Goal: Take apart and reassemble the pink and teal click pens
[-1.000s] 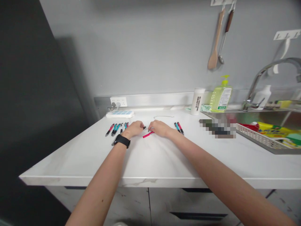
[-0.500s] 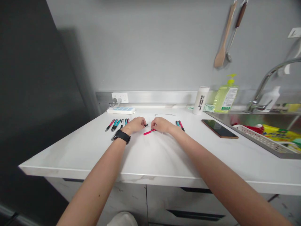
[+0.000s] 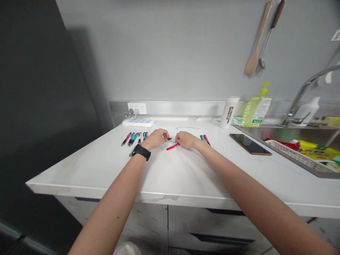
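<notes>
One slim red pen barrel in the head view lies on the countertop, just nearer the wearer than the gap between the hands, its far end close beside the right hand. The barrel is smooth, straight and plastic-looking; the countertop is glossy white with faint grey marbling. Beyond the left hand's outer side lies a row of slender pens in red, blue and white with dark grips; a blue and red pair of pens lies by the right wrist. The left hand pinches a small black pen part. The right hand's fingers are curled together; whether they grip anything cannot be told. The hands are near each other, apart.
</notes>
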The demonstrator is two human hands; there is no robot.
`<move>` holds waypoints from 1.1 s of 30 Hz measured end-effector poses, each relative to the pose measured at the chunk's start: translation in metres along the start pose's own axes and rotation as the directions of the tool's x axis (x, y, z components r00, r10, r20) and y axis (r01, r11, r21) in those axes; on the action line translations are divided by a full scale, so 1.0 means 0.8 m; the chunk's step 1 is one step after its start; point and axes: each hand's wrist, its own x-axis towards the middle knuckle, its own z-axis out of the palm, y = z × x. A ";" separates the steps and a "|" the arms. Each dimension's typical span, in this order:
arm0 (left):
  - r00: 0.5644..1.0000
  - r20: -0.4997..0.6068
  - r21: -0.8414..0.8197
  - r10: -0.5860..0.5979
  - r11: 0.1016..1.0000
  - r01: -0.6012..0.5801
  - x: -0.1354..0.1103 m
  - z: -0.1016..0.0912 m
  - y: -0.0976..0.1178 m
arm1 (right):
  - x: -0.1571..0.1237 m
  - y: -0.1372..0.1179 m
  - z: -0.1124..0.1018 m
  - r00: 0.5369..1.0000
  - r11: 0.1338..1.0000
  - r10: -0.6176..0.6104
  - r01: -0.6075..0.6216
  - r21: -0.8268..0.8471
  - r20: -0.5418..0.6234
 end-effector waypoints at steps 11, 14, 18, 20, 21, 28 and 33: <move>1.000 -0.013 -0.036 0.025 0.999 -0.026 0.002 0.001 -0.001 | -0.001 0.006 0.000 0.964 0.955 -0.069 0.138 0.263 -0.257; 0.999 -0.009 -0.068 0.040 0.997 -0.041 0.003 0.002 -0.003 | -0.003 0.003 -0.002 0.952 0.952 -0.062 0.147 0.267 -0.301; 0.999 -0.015 -0.084 0.049 0.995 -0.051 0.005 0.002 -0.003 | -0.007 0.000 -0.005 0.939 0.951 -0.053 0.151 0.270 -0.339; 0.999 -0.009 -0.083 0.046 0.995 -0.047 0.005 0.001 -0.003 | -0.008 -0.002 -0.005 0.939 0.954 -0.042 0.140 0.267 -0.340; 0.999 -0.007 -0.085 0.050 0.995 -0.050 0.005 0.001 -0.002 | -0.009 -0.002 -0.005 0.939 0.954 -0.040 0.137 0.267 -0.341; 0.999 -0.015 -0.169 0.034 0.985 -0.037 0.005 0.001 0.003 | -0.011 -0.006 -0.001 0.916 0.902 -0.016 0.187 0.389 -0.401; 0.998 -0.050 -0.162 -0.044 0.986 0.035 0.006 0.001 0.006 | -0.012 -0.002 -0.002 0.914 0.900 -0.027 0.198 0.388 -0.404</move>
